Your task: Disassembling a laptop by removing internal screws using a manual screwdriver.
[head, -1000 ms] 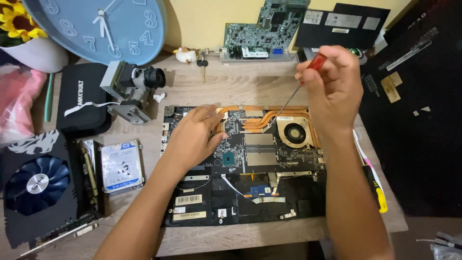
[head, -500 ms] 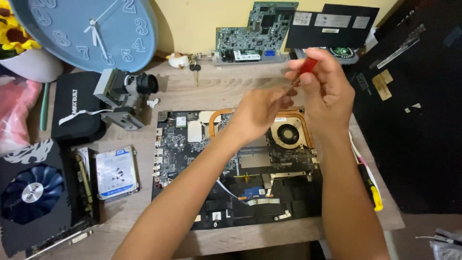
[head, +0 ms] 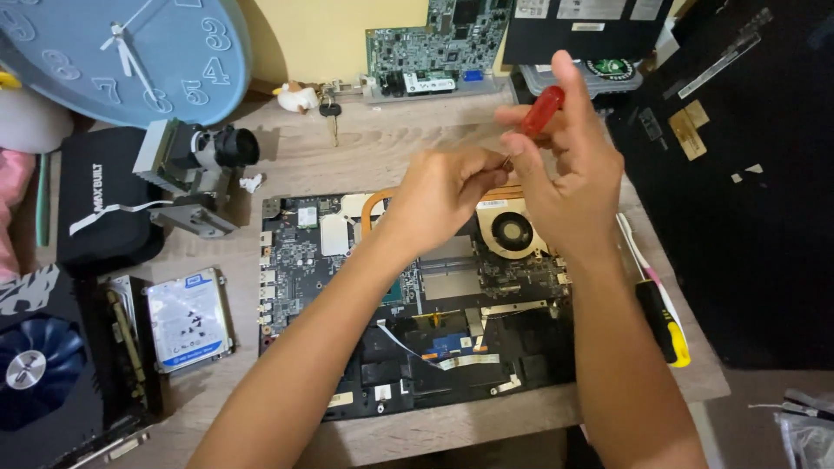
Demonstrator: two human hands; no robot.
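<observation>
Both hands met above the opened laptop.
Right hand gripped the red-handled screwdriver; left hand, at its nine o'clock, pinched the tip, seemingly steadying it.

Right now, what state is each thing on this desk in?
Laptop: opened up, board and fan exposed.
Red-handled screwdriver: lifted off the board, gripped in the right hand.
Left hand: fingers pinched at the screwdriver's tip.
Yellow-handled screwdriver: lying flat on the desk.
Hard drive: loose, label up.

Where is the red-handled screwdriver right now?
In the head view, the red-handled screwdriver is in the right hand, above the opened laptop, its tip pinched by the left hand.
</observation>
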